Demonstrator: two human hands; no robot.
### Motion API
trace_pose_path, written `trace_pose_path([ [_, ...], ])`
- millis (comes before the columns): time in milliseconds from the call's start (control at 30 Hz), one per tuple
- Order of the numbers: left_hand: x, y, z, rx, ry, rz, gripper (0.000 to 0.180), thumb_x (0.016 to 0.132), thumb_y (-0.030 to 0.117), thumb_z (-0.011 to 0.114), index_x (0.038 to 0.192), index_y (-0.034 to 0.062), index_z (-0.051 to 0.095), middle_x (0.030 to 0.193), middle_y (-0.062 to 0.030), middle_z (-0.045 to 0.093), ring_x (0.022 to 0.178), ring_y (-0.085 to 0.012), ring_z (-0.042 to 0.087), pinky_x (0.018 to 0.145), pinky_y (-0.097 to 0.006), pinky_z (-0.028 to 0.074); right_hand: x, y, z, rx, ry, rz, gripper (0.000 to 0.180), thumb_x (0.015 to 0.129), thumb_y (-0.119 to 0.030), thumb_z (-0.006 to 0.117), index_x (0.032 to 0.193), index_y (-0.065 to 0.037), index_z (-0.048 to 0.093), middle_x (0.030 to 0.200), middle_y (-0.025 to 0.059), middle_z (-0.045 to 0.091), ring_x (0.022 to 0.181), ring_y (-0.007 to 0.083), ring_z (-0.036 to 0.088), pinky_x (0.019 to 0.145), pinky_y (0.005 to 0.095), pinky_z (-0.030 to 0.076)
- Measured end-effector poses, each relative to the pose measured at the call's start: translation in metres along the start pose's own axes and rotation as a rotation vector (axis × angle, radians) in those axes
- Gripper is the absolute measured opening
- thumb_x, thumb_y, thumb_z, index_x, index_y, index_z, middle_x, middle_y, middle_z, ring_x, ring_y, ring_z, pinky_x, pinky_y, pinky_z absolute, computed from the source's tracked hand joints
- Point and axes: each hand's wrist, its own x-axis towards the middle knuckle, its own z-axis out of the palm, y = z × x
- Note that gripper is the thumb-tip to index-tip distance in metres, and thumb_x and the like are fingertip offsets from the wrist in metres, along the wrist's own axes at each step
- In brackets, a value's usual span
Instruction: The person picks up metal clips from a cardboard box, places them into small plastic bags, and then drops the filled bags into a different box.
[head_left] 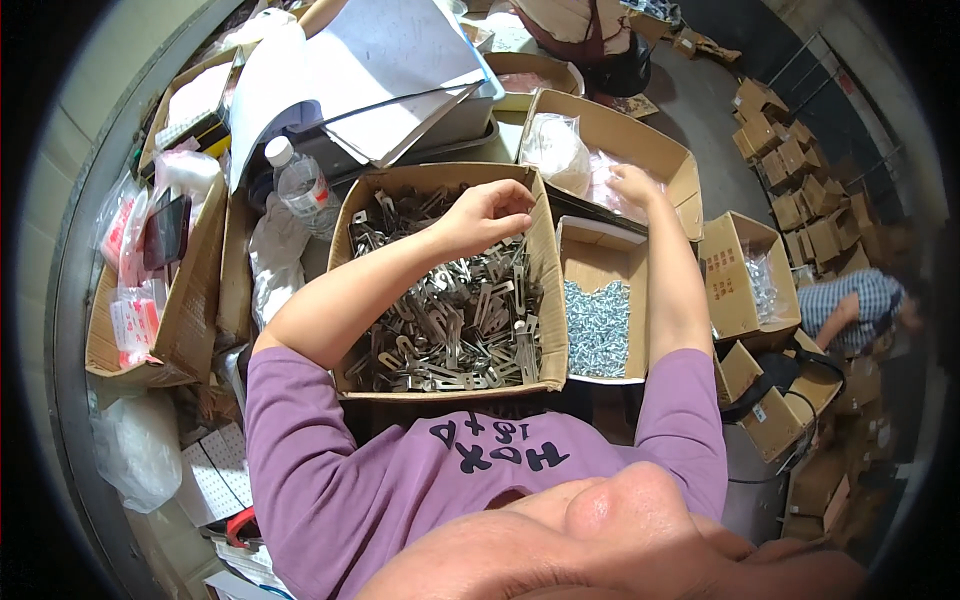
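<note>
Bottle [307, 192] beside carton [552, 320] of brackets [450, 320]

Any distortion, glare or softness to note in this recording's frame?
Head view: fisheye curving along the left wall, black corners; same view: papers brightly lit, glints on the metal brackets; also head view: the checked shirt near the right rim looks soft.

You can't tell what the right hand [636, 186] holds, if anything. The left hand [486, 217] hides some metal bits [485, 305]. The top edge cuts off a person [578, 22].
</note>
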Motion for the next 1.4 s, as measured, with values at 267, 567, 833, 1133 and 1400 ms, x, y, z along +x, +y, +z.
trace_pose_path([
  [267,0.001,0.007,-0.003,0.087,0.044,0.057,0.031,0.086,0.015,0.064,0.111,-0.0003,0.053,0.099,-0.0049,0.061,0.092,-0.0111,0.057,0.082,-0.027,0.047,-0.061,-0.081,-0.036,0.394,0.606,-0.058,0.010,0.074,-0.006,0.068,0.080,0.001,0.063,0.076,0.0068,0.066,0.073,0.0119,0.063,0.068,0.0253,0.050],
  [567,-0.004,0.005,0.005,0.025,0.012,0.170,0.021,0.089,0.010,0.060,0.107,-0.0009,0.062,0.091,-0.0030,0.066,0.083,-0.0081,0.059,0.077,-0.025,0.050,-0.140,-0.188,-0.009,0.809,0.259,-0.590,0.013,0.077,0.010,0.061,0.085,0.001,0.055,0.085,0.0046,0.059,0.079,0.0101,0.060,0.073,0.0220,0.049],
  [833,-0.005,0.014,0.001,-0.102,0.217,0.174,0.017,0.083,0.014,0.067,0.087,-0.0019,0.068,0.072,-0.0063,0.066,0.067,-0.0059,0.058,0.061,-0.023,0.048,-0.143,-0.181,0.006,0.754,0.404,-0.505,0.012,0.079,0.006,0.060,0.087,0.001,0.054,0.088,0.0041,0.054,0.082,0.0094,0.054,0.075,0.0219,0.045],
  [1133,-0.002,0.002,0.001,0.260,0.216,0.285,0.021,0.076,0.014,0.072,0.094,0.0041,0.070,0.081,-0.0121,0.067,0.075,-0.0190,0.065,0.067,-0.028,0.051,-0.164,-0.201,0.000,0.511,0.409,-0.646,0.025,0.078,0.001,0.064,0.102,0.002,0.058,0.105,0.0100,0.056,0.088,0.0148,0.053,0.080,0.0250,0.041],
  [1400,-0.007,0.010,0.003,0.484,0.250,0.303,0.028,0.066,0.022,0.080,0.073,0.0003,0.064,0.067,-0.0126,0.061,0.062,-0.0242,0.062,0.055,-0.033,0.046,-0.173,-0.215,-0.003,0.271,0.464,-0.704,0.028,0.076,-0.001,0.066,0.104,-0.001,0.060,0.101,0.0144,0.059,0.090,0.0262,0.058,0.080,0.0333,0.046],
])
